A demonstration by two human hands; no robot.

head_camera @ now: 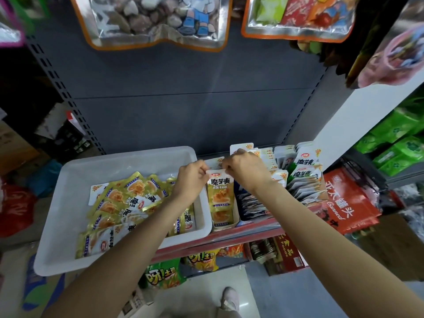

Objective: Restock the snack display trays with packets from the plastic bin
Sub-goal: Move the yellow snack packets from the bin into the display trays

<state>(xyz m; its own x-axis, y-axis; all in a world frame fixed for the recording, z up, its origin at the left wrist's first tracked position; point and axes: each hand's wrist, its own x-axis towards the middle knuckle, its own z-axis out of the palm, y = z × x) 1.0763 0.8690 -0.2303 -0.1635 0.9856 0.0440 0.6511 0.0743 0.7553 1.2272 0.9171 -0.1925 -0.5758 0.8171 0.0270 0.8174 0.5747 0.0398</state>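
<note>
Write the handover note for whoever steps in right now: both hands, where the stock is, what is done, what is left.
Left hand: pinches the top left corner of the front yellow packet.
Right hand: pinches the packet tops at the same tray.
Stock: white plastic bin sits on the shelf, left of the trays; loose yellow packets lie in it.
Done: the leftmost display tray holds a row of upright yellow packets.
Left: seat the held packet, then move over the bin's remaining packets.
</note>
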